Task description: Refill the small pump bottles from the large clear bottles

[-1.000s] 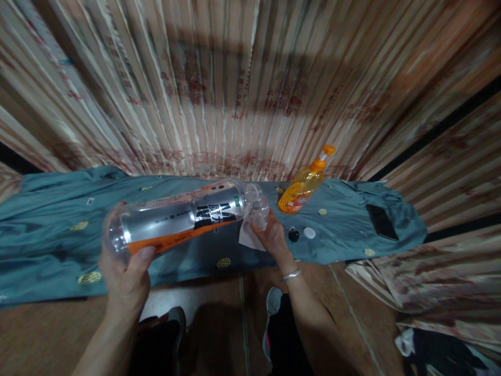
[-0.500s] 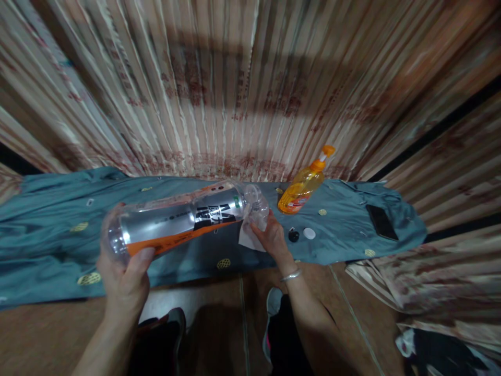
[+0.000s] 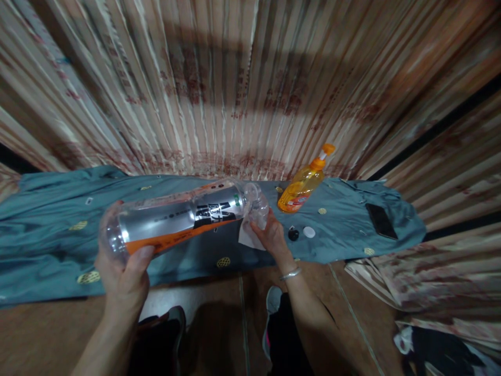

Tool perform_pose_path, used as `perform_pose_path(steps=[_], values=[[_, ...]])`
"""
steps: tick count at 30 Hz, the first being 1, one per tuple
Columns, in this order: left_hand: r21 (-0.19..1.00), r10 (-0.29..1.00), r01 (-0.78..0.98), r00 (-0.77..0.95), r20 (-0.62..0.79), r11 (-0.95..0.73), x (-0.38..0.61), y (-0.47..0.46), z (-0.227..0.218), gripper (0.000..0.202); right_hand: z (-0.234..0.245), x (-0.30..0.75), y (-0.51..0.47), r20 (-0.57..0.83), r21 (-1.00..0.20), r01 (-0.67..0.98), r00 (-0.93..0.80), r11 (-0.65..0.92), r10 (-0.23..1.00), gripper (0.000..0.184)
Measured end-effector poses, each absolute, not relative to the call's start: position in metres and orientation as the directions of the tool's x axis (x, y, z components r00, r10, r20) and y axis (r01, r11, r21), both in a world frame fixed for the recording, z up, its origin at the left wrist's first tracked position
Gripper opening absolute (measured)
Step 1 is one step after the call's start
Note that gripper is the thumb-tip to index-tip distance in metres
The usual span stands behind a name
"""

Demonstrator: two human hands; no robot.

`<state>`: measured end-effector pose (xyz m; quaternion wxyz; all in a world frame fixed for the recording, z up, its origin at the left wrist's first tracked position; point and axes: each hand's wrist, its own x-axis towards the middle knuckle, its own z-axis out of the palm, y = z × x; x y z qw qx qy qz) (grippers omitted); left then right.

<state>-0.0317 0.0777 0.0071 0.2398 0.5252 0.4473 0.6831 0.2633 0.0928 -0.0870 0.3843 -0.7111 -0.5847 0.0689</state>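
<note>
My left hand [image 3: 123, 266] is wrapped round the base of a large clear plastic bottle [image 3: 180, 219] with a silver, black and orange label. The bottle lies nearly level above the cloth, its neck pointing right. At its mouth, my right hand [image 3: 272, 235] grips a smaller clear plastic container [image 3: 258, 206], possibly a small bottle. The two openings meet or nearly meet; I cannot tell which. Under my right fingers shows a white paper-like piece [image 3: 250, 237]; whether it is held or lies on the cloth is unclear.
On the teal cloth [image 3: 188, 269] to the right stand an orange pump bottle [image 3: 301, 188], a small black cap-like item [image 3: 293, 233], a white disc [image 3: 309, 232] and a black phone [image 3: 381, 221]. A patterned curtain [image 3: 219, 104] hangs behind. Dark fabric [image 3: 442, 350] lies lower right.
</note>
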Motion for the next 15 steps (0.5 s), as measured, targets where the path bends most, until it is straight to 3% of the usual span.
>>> perform_pose_path(steps=[3, 15], values=[[0.875, 0.807, 0.091, -0.351, 0.475, -0.476, -0.0312, 0.0780, 0.0076, 0.088, -0.0861, 0.2626, 0.0929, 0.339, -0.619, 0.785, 0.305, -0.033, 0.890, 0.064], [0.859, 0.797, 0.148, -0.324, 0.510, -0.490, -0.0335, 0.0789, 0.0040, 0.085, -0.0882, 0.2614, 0.0934, 0.361, -0.579, 0.814, 0.318, -0.057, 0.877, 0.066]])
